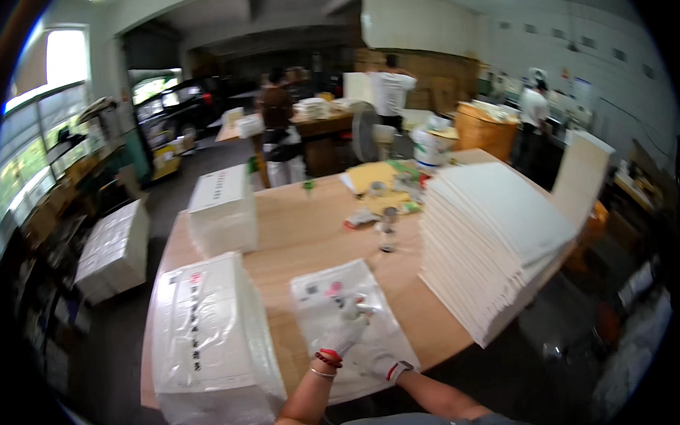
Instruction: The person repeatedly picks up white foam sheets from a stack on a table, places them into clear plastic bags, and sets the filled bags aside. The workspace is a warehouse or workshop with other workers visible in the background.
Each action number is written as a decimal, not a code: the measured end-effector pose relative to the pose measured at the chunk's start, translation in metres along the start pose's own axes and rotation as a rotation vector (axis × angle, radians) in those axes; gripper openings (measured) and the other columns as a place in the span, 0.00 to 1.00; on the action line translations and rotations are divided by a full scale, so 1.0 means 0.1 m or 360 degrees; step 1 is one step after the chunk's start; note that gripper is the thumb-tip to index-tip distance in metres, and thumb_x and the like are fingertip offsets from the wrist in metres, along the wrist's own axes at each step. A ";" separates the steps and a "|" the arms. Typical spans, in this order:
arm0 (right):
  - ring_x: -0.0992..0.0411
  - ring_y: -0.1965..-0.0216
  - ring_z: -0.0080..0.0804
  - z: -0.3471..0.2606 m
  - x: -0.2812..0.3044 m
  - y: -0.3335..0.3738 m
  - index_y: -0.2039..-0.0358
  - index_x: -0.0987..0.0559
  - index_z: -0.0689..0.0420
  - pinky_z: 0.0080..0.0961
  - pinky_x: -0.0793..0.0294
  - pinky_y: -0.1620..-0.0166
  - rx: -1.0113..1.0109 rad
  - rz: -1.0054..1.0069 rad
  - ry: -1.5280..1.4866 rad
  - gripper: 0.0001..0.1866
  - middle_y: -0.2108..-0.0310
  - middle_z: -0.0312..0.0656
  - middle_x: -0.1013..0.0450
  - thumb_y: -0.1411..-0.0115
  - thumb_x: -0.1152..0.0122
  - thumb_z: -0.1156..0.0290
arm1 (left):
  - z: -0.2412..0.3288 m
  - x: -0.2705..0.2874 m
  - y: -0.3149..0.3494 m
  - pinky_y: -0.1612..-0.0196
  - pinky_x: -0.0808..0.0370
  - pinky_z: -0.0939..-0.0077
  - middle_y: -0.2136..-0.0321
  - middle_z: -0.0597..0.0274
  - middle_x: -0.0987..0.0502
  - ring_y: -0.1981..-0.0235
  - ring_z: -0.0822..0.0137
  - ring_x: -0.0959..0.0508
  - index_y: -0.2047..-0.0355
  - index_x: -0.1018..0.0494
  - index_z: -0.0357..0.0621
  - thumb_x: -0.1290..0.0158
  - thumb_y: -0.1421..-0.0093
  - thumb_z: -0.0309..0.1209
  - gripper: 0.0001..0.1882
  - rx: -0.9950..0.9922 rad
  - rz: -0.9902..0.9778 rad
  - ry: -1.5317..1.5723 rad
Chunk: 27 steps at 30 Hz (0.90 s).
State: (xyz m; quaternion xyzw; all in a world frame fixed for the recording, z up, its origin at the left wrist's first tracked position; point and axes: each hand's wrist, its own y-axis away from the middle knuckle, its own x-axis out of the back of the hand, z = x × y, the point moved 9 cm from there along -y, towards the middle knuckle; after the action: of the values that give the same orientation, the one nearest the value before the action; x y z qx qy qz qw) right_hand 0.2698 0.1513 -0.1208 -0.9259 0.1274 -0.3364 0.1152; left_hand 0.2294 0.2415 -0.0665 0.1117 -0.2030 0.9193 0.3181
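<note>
In front of me a flat white plastic bag (313, 303) with dark and pink print lies on the table. My left hand (349, 330), in a white glove, is over its middle with the fingers drawn together; what they hold, if anything, is too small to make out. Low on the bag rests my right hand (376, 358), also gloved, close beside the left. Its fingers blend into the white plastic and cannot be read. To the left stands a tall plastic-wrapped stack (209, 329) with a printed top.
Another wrapped stack (221, 205) stands behind the first. At right, a large leaning pile of white sheets (498, 229) is near the edge of the wooden table (302, 214). A glass jar (388, 229), yellow papers (372, 176) and a white bucket (431, 149) are farther back. Several people work beyond.
</note>
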 end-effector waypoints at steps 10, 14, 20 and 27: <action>0.35 0.53 0.46 -1.80 3.71 0.57 0.57 0.30 0.59 0.36 0.34 0.52 0.0332 0.0714 0.1250 0.20 0.57 0.53 0.33 0.46 0.43 0.61 | 1.12 0.11 0.55 0.62 0.31 0.57 0.76 0.53 0.26 0.73 0.51 0.27 0.56 0.34 0.37 0.40 0.57 0.34 0.28 -0.0567 0.0361 -0.1024; 0.30 0.61 0.45 -1.52 4.17 0.48 0.61 0.28 0.55 0.36 0.30 0.58 0.0342 0.0663 0.1570 0.15 0.65 0.50 0.29 0.49 0.41 0.66 | 1.61 0.16 0.65 0.58 0.32 0.61 0.72 0.52 0.27 0.71 0.52 0.27 0.56 0.34 0.40 0.39 0.58 0.32 0.27 -0.0598 0.0459 -0.1025; 0.28 0.72 0.42 -1.60 4.31 0.37 0.66 0.27 0.52 0.34 0.29 0.70 0.0310 0.0725 0.1838 0.09 0.76 0.45 0.28 0.46 0.45 0.65 | 1.65 -0.59 0.68 0.60 0.28 0.72 0.64 0.56 0.25 0.64 0.61 0.24 0.53 0.36 0.37 0.45 0.47 0.26 0.22 -0.0393 -0.0517 0.0251; 0.28 0.68 0.38 -2.92 2.85 0.96 0.69 0.24 0.54 0.35 0.31 0.57 0.0809 -0.0208 0.1324 0.10 0.73 0.42 0.29 0.48 0.47 0.63 | 2.42 -1.08 0.76 0.53 0.30 0.71 0.56 0.58 0.29 0.57 0.65 0.27 0.49 0.38 0.38 0.50 0.42 0.33 0.22 0.1016 -0.1138 0.2121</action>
State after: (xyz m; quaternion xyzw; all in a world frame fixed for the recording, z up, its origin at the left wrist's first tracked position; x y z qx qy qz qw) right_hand 0.2755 -0.0660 0.2374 -0.6618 0.0182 -0.7046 0.2555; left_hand 0.2833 0.0214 0.0901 -0.3146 0.3478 0.6494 0.5987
